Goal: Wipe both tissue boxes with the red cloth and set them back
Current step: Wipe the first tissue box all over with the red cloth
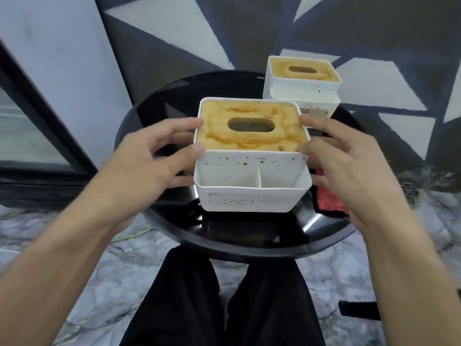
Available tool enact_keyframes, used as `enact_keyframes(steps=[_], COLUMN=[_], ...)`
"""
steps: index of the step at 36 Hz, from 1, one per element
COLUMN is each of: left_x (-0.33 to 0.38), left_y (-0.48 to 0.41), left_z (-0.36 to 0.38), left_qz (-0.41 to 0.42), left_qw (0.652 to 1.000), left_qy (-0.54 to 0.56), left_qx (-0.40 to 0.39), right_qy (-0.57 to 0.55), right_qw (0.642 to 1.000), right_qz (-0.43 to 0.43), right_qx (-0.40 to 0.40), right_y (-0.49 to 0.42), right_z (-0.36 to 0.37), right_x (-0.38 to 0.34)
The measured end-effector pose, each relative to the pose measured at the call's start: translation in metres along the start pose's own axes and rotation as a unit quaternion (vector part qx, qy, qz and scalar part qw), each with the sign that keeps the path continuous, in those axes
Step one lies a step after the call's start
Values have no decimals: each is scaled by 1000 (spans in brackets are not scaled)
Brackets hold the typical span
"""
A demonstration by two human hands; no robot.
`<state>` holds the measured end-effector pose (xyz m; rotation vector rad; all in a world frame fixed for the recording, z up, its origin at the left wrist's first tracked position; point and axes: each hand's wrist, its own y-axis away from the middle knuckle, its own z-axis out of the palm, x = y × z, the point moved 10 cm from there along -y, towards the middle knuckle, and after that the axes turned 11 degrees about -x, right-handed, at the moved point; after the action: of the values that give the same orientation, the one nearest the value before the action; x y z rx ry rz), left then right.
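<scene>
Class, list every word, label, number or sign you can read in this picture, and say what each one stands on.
No text here can be read.
near tissue box: faint speckled marks along its lower front wall, too blurred to read as letters.
far tissue box: a brownish patch low on its front, too small and blurred to read.
</scene>
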<state>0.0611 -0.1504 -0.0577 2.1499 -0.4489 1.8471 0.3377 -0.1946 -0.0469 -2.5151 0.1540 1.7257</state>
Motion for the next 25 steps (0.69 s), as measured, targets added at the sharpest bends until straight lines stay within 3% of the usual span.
enact_keyframes(steps=[19, 25], left_x=[-8, -10], left_y=[9, 6], left_z=[9, -13], left_qz=[19, 35], left_qw=[1000, 998], left_qy=[-25, -44], left_qx=[2, 40], right_qy=[-21, -30], right_qw=[1000, 999], right_qz=[12, 3], right_qx=[6, 11], right_y=[10, 13], right_z=[6, -9], right_x=[21, 18])
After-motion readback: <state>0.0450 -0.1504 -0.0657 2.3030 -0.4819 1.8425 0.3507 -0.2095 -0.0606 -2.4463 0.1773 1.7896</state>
